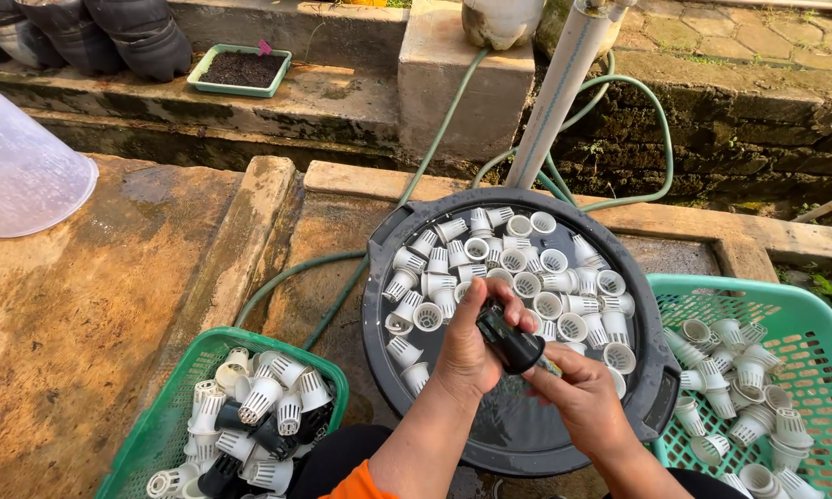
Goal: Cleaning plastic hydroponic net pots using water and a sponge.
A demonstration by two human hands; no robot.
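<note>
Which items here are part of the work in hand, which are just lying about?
In use:
- small black slotted plastic cup, held by left hand and right hand
- round dark water-filled basin of white slotted cups
- two green plastic baskets

Lying about:
- green hose
- clear plastic tub
- green soil tray
- white pipe

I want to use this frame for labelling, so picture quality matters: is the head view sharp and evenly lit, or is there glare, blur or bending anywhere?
Head view: soft daylight, no hard shadows; the left hand, right hand and the black cup they hold look sharp; mild sheen on the water in the dark basin; the white pipe leans, hinting at wide-angle distortion; green baskets cut by the frame's edges.
</note>
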